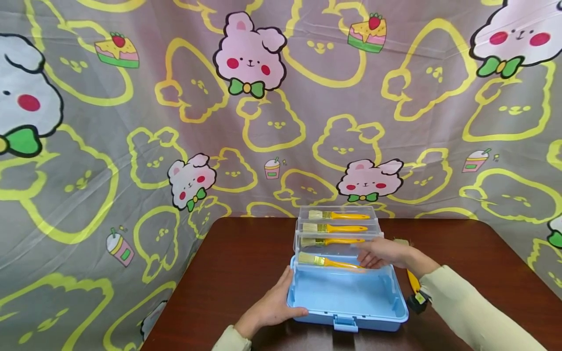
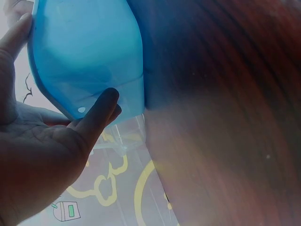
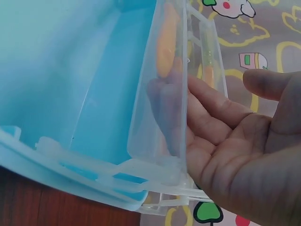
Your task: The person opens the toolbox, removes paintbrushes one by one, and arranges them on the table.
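The right hand (image 1: 383, 252) reaches over the back of the blue box (image 1: 347, 292), fingers extended, thumb spread away, pinching nothing. Its fingertips lie inside the lowest clear tray (image 3: 146, 143), by the handle end of a yellow-handled brush (image 1: 327, 262); whether they touch it I cannot tell. The left hand (image 1: 277, 301) rests against the box's left front corner, fingers straight along the side, thumb spread over the front.

The brush should be light and stiff in the handle, softer at the bristles, its handle perhaps a little slippery; best taken mid-handle. The trays look thin and may flex.

Stepped up behind the box, three more trays hold one brush each. Right of the box lies a loose brush (image 1: 413, 282), partly hidden by the arm. Under the box is a dark red-brown table (image 1: 228, 273); beyond, a cartoon-print sheet (image 1: 281, 109).
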{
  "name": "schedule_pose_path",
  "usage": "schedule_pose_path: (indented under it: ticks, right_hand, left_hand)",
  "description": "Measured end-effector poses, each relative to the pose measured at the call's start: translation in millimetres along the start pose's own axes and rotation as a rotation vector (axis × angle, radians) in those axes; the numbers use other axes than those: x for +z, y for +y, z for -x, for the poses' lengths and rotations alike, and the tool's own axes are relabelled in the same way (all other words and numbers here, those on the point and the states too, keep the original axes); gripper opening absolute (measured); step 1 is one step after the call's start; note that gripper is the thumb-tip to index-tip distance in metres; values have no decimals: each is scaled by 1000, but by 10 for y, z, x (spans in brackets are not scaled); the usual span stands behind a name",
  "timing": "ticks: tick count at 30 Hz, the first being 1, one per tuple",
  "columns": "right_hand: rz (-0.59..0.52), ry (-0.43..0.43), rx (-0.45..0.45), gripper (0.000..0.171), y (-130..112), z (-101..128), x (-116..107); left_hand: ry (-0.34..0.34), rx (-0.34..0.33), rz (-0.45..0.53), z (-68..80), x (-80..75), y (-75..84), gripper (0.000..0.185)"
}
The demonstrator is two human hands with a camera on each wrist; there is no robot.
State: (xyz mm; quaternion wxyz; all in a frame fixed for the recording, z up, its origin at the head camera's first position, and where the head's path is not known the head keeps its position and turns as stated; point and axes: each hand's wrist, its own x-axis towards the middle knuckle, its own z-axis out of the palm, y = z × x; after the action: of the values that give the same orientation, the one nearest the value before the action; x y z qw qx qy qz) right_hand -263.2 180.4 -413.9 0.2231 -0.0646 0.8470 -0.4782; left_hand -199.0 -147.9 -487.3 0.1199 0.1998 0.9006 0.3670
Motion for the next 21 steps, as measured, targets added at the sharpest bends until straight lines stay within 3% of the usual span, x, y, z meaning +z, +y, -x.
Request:
schedule_pose_path:
  ticks: [15, 21]
  right_hand:
    - [-114, -41, 1, 48, 38, -42, 2]
    - [-239, -42, 22, 51, 7, -71, -29]
  left_hand:
    - [-6, 6, -3, -12, -4, -19, 110]
    - [2, 20, -9, -10, 1, -23, 110]
